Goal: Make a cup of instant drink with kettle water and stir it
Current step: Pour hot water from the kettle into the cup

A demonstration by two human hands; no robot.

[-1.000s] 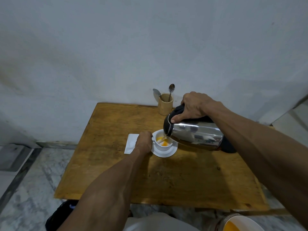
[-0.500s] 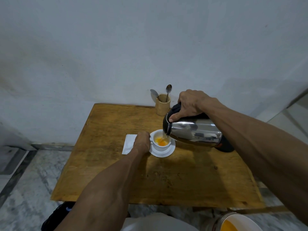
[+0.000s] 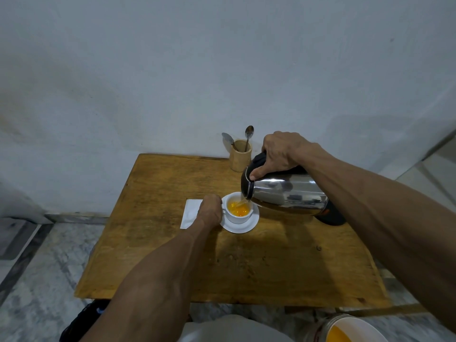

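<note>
A white cup (image 3: 238, 217) stands on a white saucer (image 3: 243, 227) near the middle of the wooden table (image 3: 246, 262). Orange liquid fills its lower part. My left hand (image 3: 210, 211) grips the cup at its handle side. My right hand (image 3: 281, 153) holds the black handle of a steel kettle (image 3: 288, 193), tipped far over to the left with its spout above the cup. A thin stream of water runs from the spout into the cup. Two spoons (image 3: 248, 134) stand in a wooden holder (image 3: 240, 157) at the table's far edge.
A white sachet or paper (image 3: 190, 213) lies on the table left of the saucer, partly under my left hand. A white tub with orange contents (image 3: 350, 329) sits at the bottom right, below the table. The wall runs close behind the table.
The kettle stays tipped over the cup and keeps pouring. The orange liquid in the cup has risen a little. Both hands keep their grips; only the camera has shifted slightly.
</note>
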